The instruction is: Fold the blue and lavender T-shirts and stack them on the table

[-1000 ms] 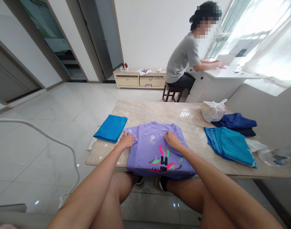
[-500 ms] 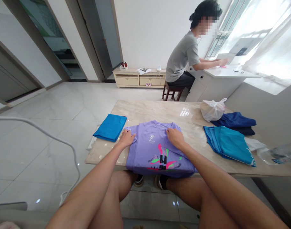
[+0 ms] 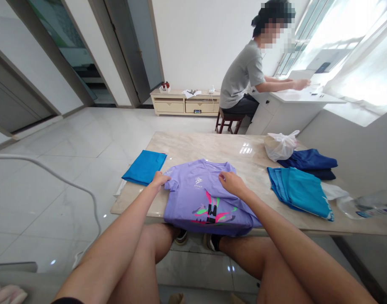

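Note:
A purple T-shirt (image 3: pixel 187 198) lies front up on the marble-topped table, its collar away from me and its lower part hanging over the near edge. It bears a small white emblem and a bright pink, green and black print. My left hand (image 3: pixel 160 179) is closed on the edge of the left sleeve. On the other side, my right hand (image 3: pixel 232 184) is closed with curled fingers on the shirt's cloth below the collar; the right part of the shirt looks folded inward beneath it. A folded blue garment (image 3: pixel 145 167) lies just left of my left hand.
Folded teal garments (image 3: pixel 303 192), dark blue clothes (image 3: pixel 310 159), a white plastic bag (image 3: pixel 280 145) and a clear bottle (image 3: pixel 369 204) occupy the right of the table (image 3: pixel 193 145). Beyond, a person (image 3: pixel 242 76) sits at a white desk (image 3: pixel 295 97). A white cable (image 3: pixel 60 175) hangs at left.
My left hand has moved left to the sleeve's outer edge, and that sleeve now lies more spread. My right hand has stayed at nearly the same spot on the shirt.

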Demonstrator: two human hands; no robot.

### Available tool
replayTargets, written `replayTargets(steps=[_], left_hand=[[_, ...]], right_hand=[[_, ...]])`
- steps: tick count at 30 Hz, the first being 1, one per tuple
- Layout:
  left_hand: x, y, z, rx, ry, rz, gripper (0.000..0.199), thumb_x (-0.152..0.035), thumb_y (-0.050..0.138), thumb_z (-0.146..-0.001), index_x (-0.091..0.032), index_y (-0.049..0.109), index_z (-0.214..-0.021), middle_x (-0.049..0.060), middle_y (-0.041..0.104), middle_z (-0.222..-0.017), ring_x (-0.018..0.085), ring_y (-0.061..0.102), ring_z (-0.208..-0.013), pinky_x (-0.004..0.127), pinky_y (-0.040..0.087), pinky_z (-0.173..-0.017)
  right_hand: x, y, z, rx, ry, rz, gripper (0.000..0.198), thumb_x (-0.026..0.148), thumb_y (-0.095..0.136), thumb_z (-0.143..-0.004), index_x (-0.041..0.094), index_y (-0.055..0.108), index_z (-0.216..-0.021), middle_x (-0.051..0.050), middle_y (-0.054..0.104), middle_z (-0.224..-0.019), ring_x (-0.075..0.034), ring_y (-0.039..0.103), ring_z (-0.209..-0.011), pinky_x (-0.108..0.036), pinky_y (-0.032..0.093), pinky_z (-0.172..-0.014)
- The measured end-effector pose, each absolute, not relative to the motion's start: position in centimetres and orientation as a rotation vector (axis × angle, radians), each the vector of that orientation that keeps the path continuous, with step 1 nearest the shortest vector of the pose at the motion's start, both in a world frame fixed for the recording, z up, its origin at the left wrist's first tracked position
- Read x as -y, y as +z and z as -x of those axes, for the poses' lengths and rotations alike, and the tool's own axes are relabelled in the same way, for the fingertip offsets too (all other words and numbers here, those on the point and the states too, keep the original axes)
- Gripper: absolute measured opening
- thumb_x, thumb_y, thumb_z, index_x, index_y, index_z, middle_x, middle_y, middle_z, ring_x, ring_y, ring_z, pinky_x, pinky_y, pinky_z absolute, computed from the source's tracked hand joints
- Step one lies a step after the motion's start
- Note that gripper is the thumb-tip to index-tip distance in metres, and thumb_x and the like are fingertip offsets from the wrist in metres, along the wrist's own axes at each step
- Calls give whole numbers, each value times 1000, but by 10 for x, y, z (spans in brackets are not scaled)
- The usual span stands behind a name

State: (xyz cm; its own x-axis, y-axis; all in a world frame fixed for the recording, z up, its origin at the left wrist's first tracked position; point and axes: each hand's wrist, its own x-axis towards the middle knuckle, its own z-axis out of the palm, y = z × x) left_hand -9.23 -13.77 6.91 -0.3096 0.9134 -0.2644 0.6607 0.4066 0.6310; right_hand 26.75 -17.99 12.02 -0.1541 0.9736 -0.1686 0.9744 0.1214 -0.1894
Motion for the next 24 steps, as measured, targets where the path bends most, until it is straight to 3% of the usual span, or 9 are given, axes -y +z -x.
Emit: replayTargets(steps=[3,8,11,19,22,24], left_hand=[[141,72,92,-2097,524,-1310,29,-22,84,-80,-13,75,-106,13,83,-93,31,80,-87,35,61,-72],[139,85,82,-2230,521,-1409,33,-25,76,-90,-15,73,-121,22,79,-129,40,74,-124,47,59,-100],[139,96,69,-2255,513,-1515,35,-24,66,-97,-19,69,-132,19,74,-141,38,66,-137,47,53,-112],[146,126,21,-2130,183,-2060,47,-12,46,-103,-24,65,-145,16,67,-147,33,68,-129,42,50,-109],[155,129,-8,-1976,100,-2181,51,-16,52,-104,-26,61,-153,15,64,-149,33,68,-130,42,49,-112],[165,128,-28,-1747,26,-2288,62,-29,62,-104,-31,50,-164,14,61,-155,35,66,-134,42,49,-112]], right_hand=[[185,120,-275,-2357,-387,-2037,35,29,44,-113,17,76,-118,-16,80,-122,-31,74,-118,-32,50,-89],[190,117,-288,-2354,-384,-2045,36,31,43,-113,20,77,-117,-15,81,-122,-30,75,-116,-32,50,-89],[193,117,-296,-2361,-382,-2058,36,32,44,-113,20,78,-117,-15,81,-121,-29,75,-115,-31,50,-88],[201,119,-311,-2331,-420,-2108,36,33,45,-112,20,79,-121,-14,82,-121,-27,75,-112,-29,50,-85],[204,119,-315,-2313,-443,-2108,37,33,45,-112,20,79,-122,-14,82,-122,-27,75,-112,-28,50,-85],[205,118,-319,-2312,-453,-2102,38,33,45,-112,20,79,-122,-14,81,-123,-27,75,-112,-29,49,-85]])
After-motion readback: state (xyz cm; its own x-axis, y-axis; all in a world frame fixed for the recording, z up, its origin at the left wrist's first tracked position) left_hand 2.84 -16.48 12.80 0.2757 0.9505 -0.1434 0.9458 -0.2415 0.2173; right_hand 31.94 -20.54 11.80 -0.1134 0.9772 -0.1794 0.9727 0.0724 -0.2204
